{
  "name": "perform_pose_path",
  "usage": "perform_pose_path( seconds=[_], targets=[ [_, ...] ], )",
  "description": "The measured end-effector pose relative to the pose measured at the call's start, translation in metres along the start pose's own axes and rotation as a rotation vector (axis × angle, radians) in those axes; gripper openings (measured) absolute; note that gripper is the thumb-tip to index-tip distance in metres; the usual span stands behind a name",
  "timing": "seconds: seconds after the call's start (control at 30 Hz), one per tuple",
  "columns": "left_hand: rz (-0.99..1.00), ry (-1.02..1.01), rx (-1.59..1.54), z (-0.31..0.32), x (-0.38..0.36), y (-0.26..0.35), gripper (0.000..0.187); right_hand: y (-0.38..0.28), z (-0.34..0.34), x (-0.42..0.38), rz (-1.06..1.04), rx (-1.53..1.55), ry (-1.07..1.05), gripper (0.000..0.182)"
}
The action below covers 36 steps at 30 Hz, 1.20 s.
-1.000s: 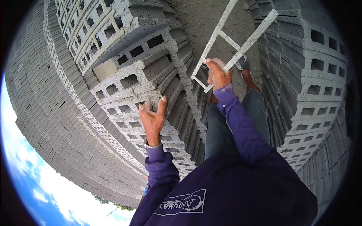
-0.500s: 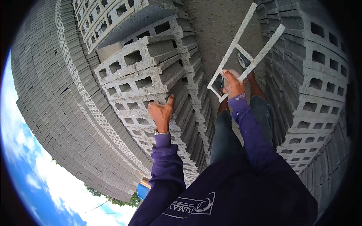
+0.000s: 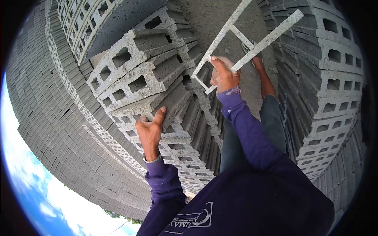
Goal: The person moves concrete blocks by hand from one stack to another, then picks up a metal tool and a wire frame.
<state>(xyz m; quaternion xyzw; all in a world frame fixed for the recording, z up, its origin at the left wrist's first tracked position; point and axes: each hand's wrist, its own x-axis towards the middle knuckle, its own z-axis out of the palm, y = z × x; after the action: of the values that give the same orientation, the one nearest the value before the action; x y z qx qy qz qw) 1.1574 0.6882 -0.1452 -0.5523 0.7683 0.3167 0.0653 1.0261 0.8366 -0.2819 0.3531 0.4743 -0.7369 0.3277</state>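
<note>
My left hand [image 3: 149,131] grips the end of a grey hollow concrete block [image 3: 169,102]. The thumb lies along its edge and the fingers curl at its end face, partly hidden. This block juts out of line with the stack of blocks [image 3: 138,82] on the left. In my right hand [image 3: 225,74] is a pale, rough-coated frame [image 3: 273,39] of two long bars joined by crossbars. My fingers wrap round it near its lower end. It hangs tilted above the ground, beside the stack.
Another tall stack of hollow blocks [image 3: 328,90] rises on the right. Between the stacks runs a narrow dirt strip [image 3: 214,17], with my legs [image 3: 271,118] in it. A long wall of piled blocks [image 3: 43,118] curves along the far left.
The block at my left hand has shifted and turned out of the stack's line. My left hand moved left with it, and my right hand carried the frame left and closer to the stack.
</note>
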Motion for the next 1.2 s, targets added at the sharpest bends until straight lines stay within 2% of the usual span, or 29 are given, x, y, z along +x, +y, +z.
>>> perform_pose_path(
  seconds=[0.07, 0.13, 0.17, 0.23, 0.27, 0.3, 0.33, 0.37, 0.4, 0.43, 0.5, 0.53, 0.6, 0.67, 0.7, 0.73, 0.8, 0.87, 0.9, 0.97, 1.03, 1.07, 1.1, 1.13, 1.2],
  targets=[
    [0.024, 0.023, -0.047, 0.003, -0.004, -0.006, 0.04, -0.008, 0.004, -0.002, -0.068, 0.053, -0.001, 0.023],
    [-0.103, -0.027, 0.048, 0.0, -0.005, 0.012, 0.038, -0.009, 0.002, 0.004, -0.087, 0.072, -0.028, 0.022],
    [-0.022, 0.003, -0.017, 0.005, -0.001, -0.006, 0.041, -0.004, 0.004, 0.007, -0.092, 0.079, -0.024, 0.022],
    [-0.065, -0.013, 0.057, 0.004, 0.0, 0.007, 0.04, 0.018, 0.015, 0.01, -0.076, 0.039, -0.036, 0.024],
    [-0.117, -0.025, 0.127, 0.003, -0.004, 0.011, 0.038, 0.052, 0.021, 0.025, -0.164, -0.076, 0.008, 0.026],
    [-0.094, -0.004, 0.171, 0.002, 0.0, -0.005, 0.038, 0.071, 0.024, 0.025, -0.12, -0.085, 0.025, 0.026],
    [-0.085, -0.008, 0.168, 0.005, 0.001, -0.011, 0.038, 0.08, 0.026, 0.031, -0.097, -0.091, 0.036, 0.027],
    [-0.02, 0.002, 0.025, 0.01, 0.003, -0.016, 0.037, 0.084, 0.018, 0.035, -0.113, -0.206, -0.003, 0.027],
    [0.036, 0.009, -0.108, 0.011, 0.002, -0.019, 0.036, 0.07, 0.014, 0.026, -0.092, -0.18, -0.008, 0.028],
    [-0.051, -0.015, 0.002, 0.007, -0.002, -0.002, 0.036, 0.059, 0.009, 0.02, -0.117, -0.162, 0.0, 0.027],
    [-0.086, -0.017, 0.075, 0.003, -0.004, 0.005, 0.039, 0.038, -0.006, 0.016, -0.17, -0.124, -0.049, 0.026],
    [-0.106, -0.007, 0.134, 0.004, -0.002, 0.007, 0.044, 0.023, -0.008, 0.012, -0.113, -0.111, -0.039, 0.027],
    [-0.078, 0.003, 0.078, 0.008, -0.001, 0.005, 0.045, 0.016, -0.005, 0.016, -0.128, -0.106, -0.023, 0.028],
    [-0.057, 0.007, 0.047, 0.005, -0.002, 0.004, 0.047, 0.037, 0.009, 0.021, -0.155, -0.084, -0.035, 0.027],
    [-0.108, -0.016, 0.099, 0.004, -0.001, 0.004, 0.04, 0.06, 0.015, 0.028, -0.219, -0.155, -0.025, 0.028],
    [-0.158, -0.041, 0.149, 0.003, 0.0, 0.005, 0.035, 0.065, 0.018, 0.03, -0.213, -0.155, -0.038, 0.03],
    [-0.106, -0.021, 0.051, 0.016, 0.001, 0.0, 0.035, 0.07, 0.016, 0.032, -0.174, -0.208, -0.047, 0.033],
    [0.037, 0.026, -0.059, 0.027, 0.005, -0.011, 0.042, 0.064, -0.004, 0.033, -0.166, -0.247, -0.049, 0.033],
    [-0.072, -0.005, 0.118, 0.028, 0.008, -0.013, 0.047, 0.057, -0.016, 0.031, -0.171, -0.306, -0.002, 0.033],
    [-0.02, -0.004, 0.283, 0.048, 0.014, -0.017, 0.054, 0.032, -0.043, 0.018, -0.122, -0.202, -0.007, 0.027],
    [-0.026, 0.001, 0.368, 0.047, 0.011, -0.018, 0.056, 0.019, -0.069, 0.007, -0.124, -0.233, 0.118, 0.025],
    [0.128, 0.057, 0.148, 0.04, 0.004, -0.02, 0.05, 0.017, -0.088, 0.003, -0.118, -0.207, 0.094, 0.025],
    [0.277, 0.109, -0.061, 0.028, -0.007, -0.024, 0.044, 0.016, -0.098, -0.003, -0.094, -0.201, 0.183, 0.022],
    [0.256, 0.079, -0.011, 0.008, -0.022, -0.018, 0.037, 0.014, -0.109, -0.01, -0.055, -0.118, 0.157, 0.017],
    [0.034, 0.135, 0.093, -0.017, -0.046, -0.038, 0.035, 0.019, -0.12, -0.024, -0.022, -0.063, 0.161, 0.014]
  ],
)
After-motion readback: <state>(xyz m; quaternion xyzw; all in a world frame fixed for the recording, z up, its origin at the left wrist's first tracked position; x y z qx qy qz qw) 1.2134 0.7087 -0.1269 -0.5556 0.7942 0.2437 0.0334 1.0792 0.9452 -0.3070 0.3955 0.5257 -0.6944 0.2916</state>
